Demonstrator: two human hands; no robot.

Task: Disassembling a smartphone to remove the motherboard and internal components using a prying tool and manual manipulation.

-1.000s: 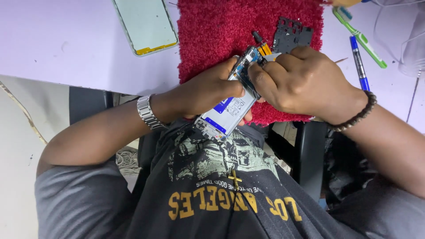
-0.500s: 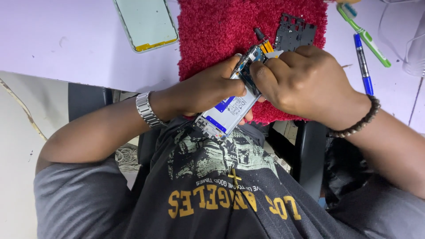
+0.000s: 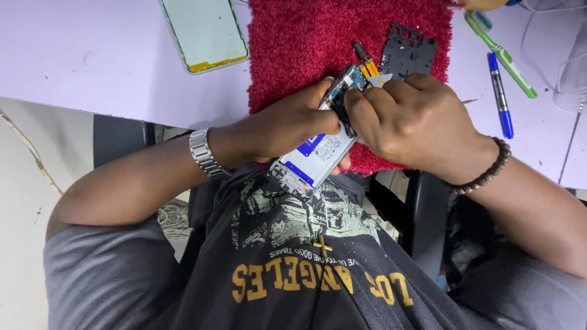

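My left hand (image 3: 293,125) grips an opened smartphone (image 3: 315,153) with its back cover off, battery and circuit board showing, held tilted over the edge of a red fuzzy mat (image 3: 318,43). My right hand (image 3: 416,125) closes around the phone's upper end, thumb pressing on the board near orange flex cables (image 3: 369,66). A thin tool tip (image 3: 469,101) pokes out beyond the right hand's knuckles. A steel watch is on the left wrist, a bead bracelet on the right.
On the pale purple table (image 3: 92,55) lie a detached phone back panel (image 3: 208,30), a black plastic inner frame (image 3: 408,54) on the mat, a green toothbrush (image 3: 501,55), and a blue pen (image 3: 500,95). White cables sit at far right.
The view has shifted slightly; both hands and the phone stay together, with the right hand's fingers creeping a little along the phone's top.
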